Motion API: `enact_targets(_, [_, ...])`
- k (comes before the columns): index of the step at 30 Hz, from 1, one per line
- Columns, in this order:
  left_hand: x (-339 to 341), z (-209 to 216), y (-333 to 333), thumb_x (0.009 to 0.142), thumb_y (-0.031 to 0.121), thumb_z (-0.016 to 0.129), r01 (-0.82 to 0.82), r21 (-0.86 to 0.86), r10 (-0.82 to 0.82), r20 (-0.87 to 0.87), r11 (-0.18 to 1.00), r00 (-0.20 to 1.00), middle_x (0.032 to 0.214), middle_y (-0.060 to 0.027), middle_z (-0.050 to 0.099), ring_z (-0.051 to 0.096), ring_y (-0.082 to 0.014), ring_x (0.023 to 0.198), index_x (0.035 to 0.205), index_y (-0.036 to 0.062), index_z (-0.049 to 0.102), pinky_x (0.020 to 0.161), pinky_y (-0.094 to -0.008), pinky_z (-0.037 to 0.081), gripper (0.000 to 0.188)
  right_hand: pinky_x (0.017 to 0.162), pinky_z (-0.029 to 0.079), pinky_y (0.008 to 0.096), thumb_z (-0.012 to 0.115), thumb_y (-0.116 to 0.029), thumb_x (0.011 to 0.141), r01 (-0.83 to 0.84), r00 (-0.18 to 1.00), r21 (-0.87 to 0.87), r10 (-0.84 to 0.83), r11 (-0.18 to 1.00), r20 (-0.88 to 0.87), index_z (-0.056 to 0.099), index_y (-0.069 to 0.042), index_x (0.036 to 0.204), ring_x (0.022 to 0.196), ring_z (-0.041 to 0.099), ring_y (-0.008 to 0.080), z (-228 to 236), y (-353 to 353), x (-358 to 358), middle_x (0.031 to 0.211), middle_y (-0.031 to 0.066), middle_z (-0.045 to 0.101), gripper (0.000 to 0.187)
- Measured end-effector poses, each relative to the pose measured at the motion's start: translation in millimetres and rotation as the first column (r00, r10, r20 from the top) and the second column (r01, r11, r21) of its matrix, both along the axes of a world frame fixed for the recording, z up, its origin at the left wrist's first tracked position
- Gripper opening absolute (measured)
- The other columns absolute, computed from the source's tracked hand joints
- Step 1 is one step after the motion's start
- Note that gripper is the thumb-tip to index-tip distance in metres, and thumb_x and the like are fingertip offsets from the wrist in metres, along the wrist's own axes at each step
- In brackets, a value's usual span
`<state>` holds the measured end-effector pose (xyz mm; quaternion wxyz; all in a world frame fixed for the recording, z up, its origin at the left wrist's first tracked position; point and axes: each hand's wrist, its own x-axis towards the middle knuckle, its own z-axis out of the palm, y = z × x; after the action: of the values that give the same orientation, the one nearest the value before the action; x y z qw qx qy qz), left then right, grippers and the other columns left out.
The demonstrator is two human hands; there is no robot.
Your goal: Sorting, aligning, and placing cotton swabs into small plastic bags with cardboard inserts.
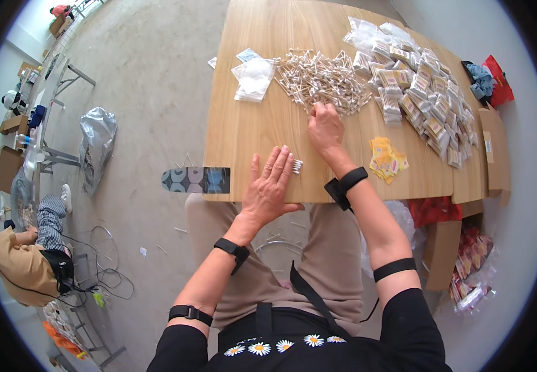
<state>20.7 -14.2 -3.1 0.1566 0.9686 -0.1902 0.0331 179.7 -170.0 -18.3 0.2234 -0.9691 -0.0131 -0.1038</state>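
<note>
While the right hand (pixel 326 129) touches loose swabs (pixel 318 74), clear packets (pixel 426 87) hold more.

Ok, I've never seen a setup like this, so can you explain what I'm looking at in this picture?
There's no machine handling things here, just a person's two bare hands. The single picture comes from a wide fisheye camera on that person's head, looking down, so straight edges bend near the rim. On the wooden table lie a pile of loose cotton swabs, a heap of packed swabs, yellow slips and whitish pouches. The left hand lies flat, fingers stretched, with a small row of swabs showing beside its fingers. The right hand has its fingers bunched at the pile's near edge; whether it grips a swab is hidden.
</note>
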Motion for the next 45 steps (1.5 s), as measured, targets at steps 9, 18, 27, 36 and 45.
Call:
enact_targets(9, [0, -1, 2, 0.052, 0.065, 0.081, -0.011, 0.006, 0.011, 0.009, 1.0, 1.0, 0.158, -0.0114, 0.028, 0.022, -0.0252, 0.149, 0.151, 0.0035, 0.031, 0.12, -0.0579, 0.013, 0.126, 0.068, 0.052, 0.0422, 0.064, -0.009, 0.081, -0.165, 0.98, 0.419, 0.198, 0.893, -0.035, 0.067, -0.006, 0.083, 0.074, 0.066, 0.0315, 26, -30, -41, 0.076, 0.0136, 0.067, 0.005])
enact_targets(18, [0, -3, 0, 0.052, 0.067, 0.08, -0.012, 0.032, 0.011, 0.021, 0.999, 1.0, 0.158, -0.0104, 0.028, 0.021, -0.0244, 0.149, 0.151, 0.0039, 0.031, 0.12, -0.0576, 0.013, 0.127, 0.065, 0.053, 0.0422, 0.065, -0.012, 0.08, 0.119, 0.993, 0.186, -0.12, 0.975, -0.004, 0.069, -0.008, 0.084, 0.073, 0.067, 0.0307, 8, -52, -29, 0.081, 0.0111, 0.066, 0.007])
enact_targets(27, [-3, -2, -1, 0.054, 0.066, 0.08, -0.01, 0.008, 0.01, 0.025, 1.0, 1.0, 0.158, -0.0119, 0.029, 0.022, -0.0252, 0.149, 0.15, 0.0027, 0.033, 0.119, -0.0589, 0.014, 0.125, 0.071, 0.055, 0.0457, 0.066, -0.016, 0.082, 0.054, 0.997, 0.053, -0.057, 0.997, 0.055, 0.066, -0.007, 0.085, 0.082, 0.067, 0.0338, 21, 5, -45, 0.093, 0.0114, 0.064, 0.009])
enact_targets(36, [-1, -1, 2, 0.054, 0.065, 0.081, -0.011, 0.014, 0.01, 0.032, 1.0, 0.999, 0.157, -0.0119, 0.03, 0.023, -0.0254, 0.149, 0.149, 0.0026, 0.033, 0.119, -0.0585, 0.014, 0.123, 0.074, 0.052, 0.0458, 0.062, -0.011, 0.08, -0.33, 0.932, 0.205, 0.352, 0.922, -0.086, 0.064, -0.006, 0.08, 0.083, 0.065, 0.0359, 12, 10, -60, 0.086, 0.0145, 0.063, 0.005])
enact_targets(45, [-2, -2, 0, 0.056, 0.066, 0.079, -0.01, 0.018, 0.009, 0.037, 1.0, 0.999, 0.157, -0.0121, 0.03, 0.022, -0.0253, 0.149, 0.149, 0.0027, 0.033, 0.119, -0.0576, 0.013, 0.122, 0.072, 0.052, 0.0449, 0.061, -0.008, 0.081, -0.101, 0.995, 0.183, 0.1, 0.978, 0.014, 0.064, -0.008, 0.082, 0.084, 0.064, 0.0348, 6, 0, -56, 0.09, 0.0128, 0.063, 0.004])
